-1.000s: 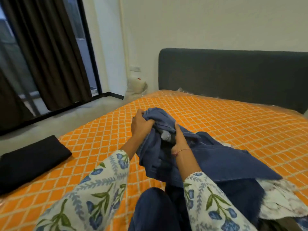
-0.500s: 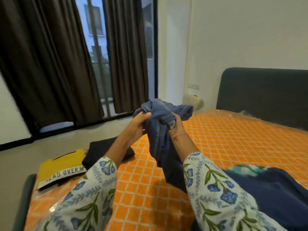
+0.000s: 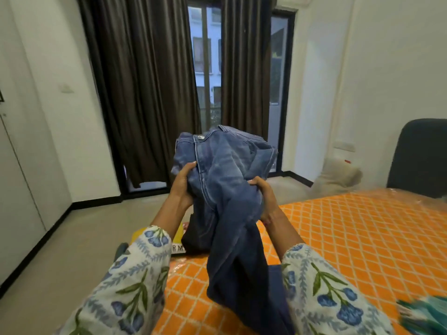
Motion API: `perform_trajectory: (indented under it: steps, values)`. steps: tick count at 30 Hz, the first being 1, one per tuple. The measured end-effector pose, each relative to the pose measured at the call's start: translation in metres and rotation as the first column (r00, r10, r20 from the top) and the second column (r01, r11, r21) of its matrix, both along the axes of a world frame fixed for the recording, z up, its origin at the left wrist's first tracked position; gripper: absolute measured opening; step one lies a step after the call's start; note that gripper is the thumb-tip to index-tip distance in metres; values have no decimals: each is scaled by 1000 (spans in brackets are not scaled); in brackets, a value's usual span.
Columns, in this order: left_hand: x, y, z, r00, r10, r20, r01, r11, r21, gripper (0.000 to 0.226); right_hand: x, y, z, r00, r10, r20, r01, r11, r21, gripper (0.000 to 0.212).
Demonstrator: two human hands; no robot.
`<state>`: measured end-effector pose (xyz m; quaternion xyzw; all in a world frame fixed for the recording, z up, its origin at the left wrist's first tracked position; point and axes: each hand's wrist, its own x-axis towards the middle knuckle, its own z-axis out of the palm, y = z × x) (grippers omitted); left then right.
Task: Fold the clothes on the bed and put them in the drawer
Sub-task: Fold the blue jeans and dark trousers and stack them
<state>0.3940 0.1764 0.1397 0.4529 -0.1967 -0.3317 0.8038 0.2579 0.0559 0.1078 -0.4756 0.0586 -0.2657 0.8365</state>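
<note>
Above bed [image 3: 362, 238]: jeans [image 3: 225, 180] waistband-up, vert.

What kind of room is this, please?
Most likely a bedroom: a bed with an orange quilted cover and a dark headboard, long dark curtains at a tall window, and jeans held in both hands.

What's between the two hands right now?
In the head view, the bunched blue jeans fill the gap: the left hand grips one side, the right hand the other, legs hanging toward the orange bed.
</note>
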Motion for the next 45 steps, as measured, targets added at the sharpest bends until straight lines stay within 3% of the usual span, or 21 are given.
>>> perform_trajectory:
  steps: [3, 7, 14, 17, 18, 21, 23, 25, 28, 29, 31, 33, 35, 38, 42, 44, 45]
  values:
    - [7, 13, 3, 997, 36, 68, -34, 999, -31, 17, -6, -20, 0, 989, -15, 149, -5, 992, 129, 50]
    - [0, 19, -13, 990, -53, 133, 53, 999, 0, 22, -5, -42, 13, 994, -105, 31, 102, 991, 92, 71]
    - [1, 21, -47, 982, -36, 187, 6, 988, 156, 28, -34, -78, 9, 957, -215, -192, 217, 976, -10, 60]
    - [-1, 21, -51, 955, -49, 292, -12, 979, 203, 27, -43, -82, 18, 949, -249, -193, 236, 968, -92, 40]
    - [-1, 21, -50, 928, -86, 361, -15, 963, 270, 32, -43, -82, 24, 946, -277, -169, 255, 956, -143, 32]
    - [-3, 12, -40, 840, -150, 522, -130, 878, 461, 103, -46, -73, 48, 963, -252, -92, 219, 936, -276, 10]
    - [-12, 6, -23, 705, -86, 704, -302, 862, 408, 119, -48, -65, 60, 981, -178, -82, 139, 929, -344, 10]
    - [-23, -2, 2, 553, -123, 824, -286, 901, 326, 124, -47, -57, 67, 987, -116, -113, 61, 911, -408, 11]
    - [-43, -19, 36, 349, -332, 876, -135, 907, 398, 117, -45, -44, 71, 990, -2, -142, -60, 898, -437, 14]
    - [-47, -26, 43, 325, -389, 862, -56, 902, 428, 107, -46, -42, 71, 990, 37, -136, -94, 894, -437, 16]
    - [-52, -35, 50, 350, -500, 792, 98, 860, 500, 71, -50, -43, 74, 990, 97, -98, -130, 896, -426, 30]
    - [-49, -42, 45, 389, -545, 743, 134, 831, 539, 45, -57, -53, 77, 992, 77, -96, -111, 898, -426, 39]
    - [-46, -49, 36, 362, -489, 793, 20, 855, 518, 35, -63, -61, 82, 988, -21, -151, -60, 856, -514, 23]
    - [-52, -61, 28, 135, -357, 925, -300, 874, 381, 28, -69, -70, 90, 963, -154, -221, -42, 726, -687, 17]
    - [-67, -66, 29, -67, -188, 980, -556, 822, 120, 33, -65, -64, 99, 931, -252, -264, -86, 551, -830, 14]
    - [-66, -64, 33, -84, -172, 982, -650, 756, 77, 45, -60, -58, 101, 927, -333, -170, 29, 518, -855, 8]
    - [-62, -62, 38, -13, -191, 982, -643, 753, 138, 50, -59, -56, 102, 930, -347, -123, 81, 520, -851, 7]
